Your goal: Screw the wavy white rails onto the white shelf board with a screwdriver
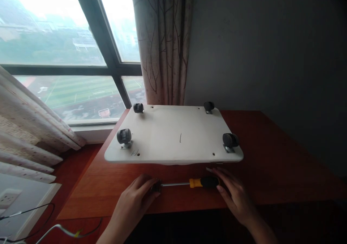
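Observation:
A screwdriver [199,183] with a yellow and black handle lies level along the table's near side, its metal shaft pointing left. My right hand [237,193] is at the butt of the handle, thumb below and fingers above it. My left hand [138,195] is closed in a pinch around something small and dark by the screwdriver's tip; what it is cannot be made out. Just beyond both hands rests a white board [173,128], with black casters standing up at its corners, including a near-left caster [124,136] and a near-right caster [230,140].
The board lies on a reddish-brown wooden table [271,157]. Behind are a patterned curtain [165,45] and a grey wall [257,49]. A window [54,31] fills the left. Cables [62,229] and a wall socket [9,199] are at the lower left.

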Available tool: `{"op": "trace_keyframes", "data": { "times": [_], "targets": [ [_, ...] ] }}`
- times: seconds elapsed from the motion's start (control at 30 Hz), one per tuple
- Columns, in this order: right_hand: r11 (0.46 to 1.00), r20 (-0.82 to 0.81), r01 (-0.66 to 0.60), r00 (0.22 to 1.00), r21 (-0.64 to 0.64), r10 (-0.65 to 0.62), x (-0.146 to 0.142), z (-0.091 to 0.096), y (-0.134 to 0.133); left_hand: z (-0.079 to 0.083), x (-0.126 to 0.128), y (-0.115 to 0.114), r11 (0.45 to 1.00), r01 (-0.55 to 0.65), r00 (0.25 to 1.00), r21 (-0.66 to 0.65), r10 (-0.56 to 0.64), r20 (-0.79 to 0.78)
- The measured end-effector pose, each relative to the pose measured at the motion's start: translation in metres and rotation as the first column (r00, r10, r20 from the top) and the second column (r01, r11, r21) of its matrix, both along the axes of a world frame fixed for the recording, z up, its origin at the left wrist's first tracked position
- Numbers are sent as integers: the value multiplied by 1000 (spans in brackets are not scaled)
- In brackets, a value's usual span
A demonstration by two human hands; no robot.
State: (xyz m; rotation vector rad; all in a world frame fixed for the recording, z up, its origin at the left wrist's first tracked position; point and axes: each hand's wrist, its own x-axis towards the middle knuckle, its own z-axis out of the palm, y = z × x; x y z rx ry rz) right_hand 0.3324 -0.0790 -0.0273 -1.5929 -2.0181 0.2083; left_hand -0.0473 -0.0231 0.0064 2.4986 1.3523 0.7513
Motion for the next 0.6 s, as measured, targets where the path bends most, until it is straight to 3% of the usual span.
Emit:
{"op": "trace_keyframes", "data": {
  "times": [0.3, 0.5, 0.6],
  "targets": [
    [978, 169, 137, 972, 159, -164, 36, -13, -28, -4, 0, 1, 1000, -7, 1000, 2, 7, 1],
    [812, 207, 407, 828, 417, -521, 71, -15, -50, -2, 1, 1, 1000, -8, 1000, -6, 8, -10],
    [835, 183, 391, 855, 388, -485, 70, -11, -45, -2, 0, 0, 1000, -11, 1000, -7, 11, -17]
  ]
}}
